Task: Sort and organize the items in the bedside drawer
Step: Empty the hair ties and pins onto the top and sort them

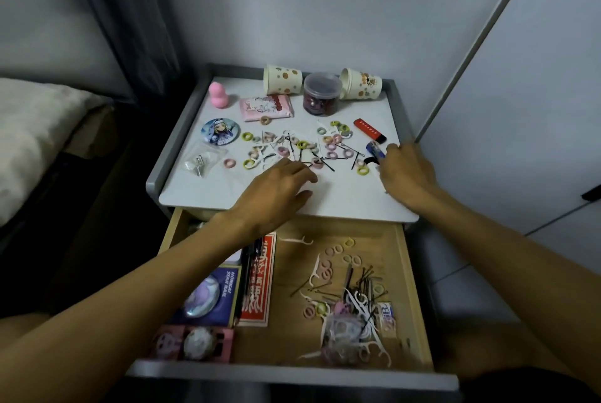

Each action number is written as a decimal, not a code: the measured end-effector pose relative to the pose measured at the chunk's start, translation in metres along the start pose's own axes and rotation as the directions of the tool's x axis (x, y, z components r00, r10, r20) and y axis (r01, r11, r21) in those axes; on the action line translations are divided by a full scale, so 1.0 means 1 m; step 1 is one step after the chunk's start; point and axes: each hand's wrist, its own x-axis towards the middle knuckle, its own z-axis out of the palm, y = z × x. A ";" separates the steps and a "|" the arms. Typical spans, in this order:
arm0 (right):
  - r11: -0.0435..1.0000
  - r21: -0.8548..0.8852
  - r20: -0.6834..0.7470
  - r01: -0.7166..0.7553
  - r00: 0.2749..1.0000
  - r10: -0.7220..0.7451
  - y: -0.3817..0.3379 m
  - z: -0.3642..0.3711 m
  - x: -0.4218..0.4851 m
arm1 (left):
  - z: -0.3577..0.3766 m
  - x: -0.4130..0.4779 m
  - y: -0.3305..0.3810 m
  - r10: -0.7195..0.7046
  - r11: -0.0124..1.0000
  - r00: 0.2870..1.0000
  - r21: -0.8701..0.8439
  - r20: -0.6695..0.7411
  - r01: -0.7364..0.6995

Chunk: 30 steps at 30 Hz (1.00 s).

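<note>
Fingers [300,172] over littered nightstand top [344,199] (drawer [414,292] open), pale wall [357,12]

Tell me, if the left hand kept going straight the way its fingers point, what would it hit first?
Most likely the black hairpins lying just beyond the left hand's fingertips, among the small hair ties; depth is uncertain.

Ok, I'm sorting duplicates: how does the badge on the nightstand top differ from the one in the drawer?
The tabletop badge lies loose and shows a blue-toned figure; the drawer badge sits on a dark blue card and looks purplish. Both are round.
</note>
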 end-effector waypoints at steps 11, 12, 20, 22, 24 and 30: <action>0.905 0.156 0.454 0.396 0.785 -0.422 -0.009 0.052 -0.126 | 0.062 -0.059 0.026 -0.153 0.987 0.895 0.025 0.419 0.157; 0.924 0.142 0.541 0.354 0.755 -0.372 -0.005 0.061 -0.127 | 0.071 -0.059 0.027 -0.173 0.982 0.881 0.004 0.441 0.190; 0.834 -0.110 0.697 0.540 0.640 -0.322 0.007 0.105 -0.148 | 0.113 -0.068 0.030 -0.203 0.969 0.774 0.008 0.599 0.248; 0.836 -0.120 0.651 0.536 0.678 -0.341 0.005 0.108 -0.150 | 0.111 -0.075 0.034 -0.172 0.977 0.768 0.004 0.617 0.215; 0.852 -0.104 0.613 0.514 0.708 -0.352 0.001 0.105 -0.146 | 0.107 -0.083 0.040 -0.127 0.986 0.753 -0.002 0.646 0.168; 0.899 0.004 0.510 0.439 0.772 -0.379 0.003 0.095 -0.130 | 0.096 -0.100 0.059 -0.069 0.987 0.751 -0.063 0.656 0.145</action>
